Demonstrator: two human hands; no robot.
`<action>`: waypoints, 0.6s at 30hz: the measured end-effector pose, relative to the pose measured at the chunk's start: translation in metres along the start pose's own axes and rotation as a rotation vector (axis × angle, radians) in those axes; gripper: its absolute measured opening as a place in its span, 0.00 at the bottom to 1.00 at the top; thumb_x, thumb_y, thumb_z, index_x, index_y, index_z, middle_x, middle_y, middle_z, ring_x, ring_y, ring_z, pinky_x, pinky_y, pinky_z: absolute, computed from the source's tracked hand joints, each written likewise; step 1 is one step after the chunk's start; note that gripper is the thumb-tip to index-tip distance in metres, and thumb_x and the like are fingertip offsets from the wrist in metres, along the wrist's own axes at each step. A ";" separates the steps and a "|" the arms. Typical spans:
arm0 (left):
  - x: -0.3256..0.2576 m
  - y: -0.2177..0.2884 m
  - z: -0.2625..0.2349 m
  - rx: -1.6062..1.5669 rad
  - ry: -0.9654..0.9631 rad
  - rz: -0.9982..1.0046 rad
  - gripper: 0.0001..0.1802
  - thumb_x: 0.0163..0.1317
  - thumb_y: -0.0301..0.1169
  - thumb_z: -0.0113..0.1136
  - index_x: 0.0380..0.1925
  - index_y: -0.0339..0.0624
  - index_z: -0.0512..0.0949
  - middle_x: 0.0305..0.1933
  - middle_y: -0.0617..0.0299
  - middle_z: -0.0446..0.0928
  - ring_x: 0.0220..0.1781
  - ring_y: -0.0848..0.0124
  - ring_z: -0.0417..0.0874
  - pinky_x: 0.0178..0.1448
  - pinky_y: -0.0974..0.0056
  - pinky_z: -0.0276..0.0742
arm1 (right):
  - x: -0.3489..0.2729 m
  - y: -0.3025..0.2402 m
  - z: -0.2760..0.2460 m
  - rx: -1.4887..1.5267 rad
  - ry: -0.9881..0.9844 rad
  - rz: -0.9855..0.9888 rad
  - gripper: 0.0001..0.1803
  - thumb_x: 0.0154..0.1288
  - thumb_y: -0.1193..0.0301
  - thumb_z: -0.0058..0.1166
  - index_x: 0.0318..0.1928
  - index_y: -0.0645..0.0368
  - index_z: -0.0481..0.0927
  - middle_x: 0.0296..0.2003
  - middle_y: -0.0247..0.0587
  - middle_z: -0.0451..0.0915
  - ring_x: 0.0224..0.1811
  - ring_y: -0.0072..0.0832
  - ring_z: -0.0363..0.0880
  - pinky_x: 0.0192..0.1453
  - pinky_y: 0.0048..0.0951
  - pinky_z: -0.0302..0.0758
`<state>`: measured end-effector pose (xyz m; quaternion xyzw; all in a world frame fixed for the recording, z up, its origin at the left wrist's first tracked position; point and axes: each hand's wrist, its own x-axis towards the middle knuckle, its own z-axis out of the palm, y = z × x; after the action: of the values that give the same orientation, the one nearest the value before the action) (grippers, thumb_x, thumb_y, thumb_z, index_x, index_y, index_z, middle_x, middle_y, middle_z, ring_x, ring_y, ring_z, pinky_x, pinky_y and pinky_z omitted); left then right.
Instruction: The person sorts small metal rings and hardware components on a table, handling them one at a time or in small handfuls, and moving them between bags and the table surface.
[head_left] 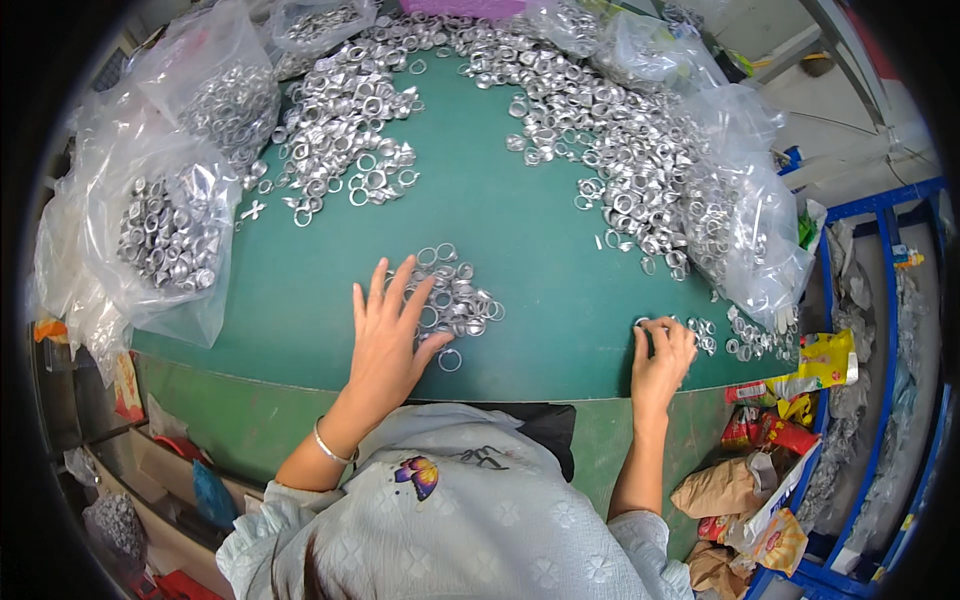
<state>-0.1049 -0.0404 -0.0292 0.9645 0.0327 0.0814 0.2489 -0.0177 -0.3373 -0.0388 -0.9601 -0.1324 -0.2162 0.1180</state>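
My left hand lies spread over the left side of a small pile of silver metal rings on the green tabletop; its fingertips touch the rings. One loose ring sits near that thumb. Farther right, by the table's near edge, my right hand is pinched, with a silver ring showing at its fingertips. Just beside this hand is a cluster of rings, partly covered by the fingers.
Large heaps of rings line the left and right of the table. Clear plastic bags with rings stand at the left and right. A blue shelf frame and colourful packages are at my right.
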 end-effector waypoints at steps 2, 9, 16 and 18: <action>-0.002 -0.005 0.006 0.014 -0.054 -0.004 0.31 0.51 0.38 0.61 0.55 0.42 0.65 0.66 0.54 0.53 0.68 0.48 0.48 0.65 0.39 0.44 | 0.000 -0.014 -0.006 0.083 -0.003 0.013 0.07 0.49 0.77 0.59 0.32 0.61 0.78 0.34 0.39 0.74 0.39 0.37 0.69 0.44 0.34 0.64; -0.009 -0.007 0.006 0.001 -0.116 0.035 0.31 0.51 0.38 0.61 0.55 0.43 0.65 0.65 0.54 0.55 0.68 0.49 0.48 0.65 0.38 0.44 | 0.029 -0.119 0.018 0.697 -0.409 -0.379 0.21 0.49 0.75 0.58 0.46 0.61 0.73 0.43 0.44 0.72 0.44 0.39 0.70 0.46 0.33 0.67; -0.009 -0.011 0.002 -0.054 -0.041 0.000 0.26 0.51 0.33 0.61 0.52 0.44 0.69 0.64 0.53 0.56 0.68 0.50 0.50 0.66 0.39 0.43 | 0.023 -0.104 0.031 0.710 -0.453 -0.240 0.16 0.45 0.79 0.61 0.37 0.63 0.73 0.37 0.42 0.72 0.34 0.35 0.72 0.36 0.30 0.69; -0.007 -0.010 0.001 -0.140 0.007 0.002 0.25 0.50 0.30 0.61 0.50 0.44 0.70 0.63 0.53 0.57 0.67 0.50 0.52 0.66 0.40 0.44 | 0.020 -0.095 0.031 0.757 -0.444 -0.151 0.14 0.44 0.81 0.61 0.35 0.65 0.73 0.34 0.42 0.71 0.24 0.28 0.68 0.27 0.26 0.68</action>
<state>-0.1116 -0.0330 -0.0360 0.9445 0.0271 0.0872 0.3156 -0.0172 -0.2359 -0.0405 -0.8601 -0.2940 0.0510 0.4136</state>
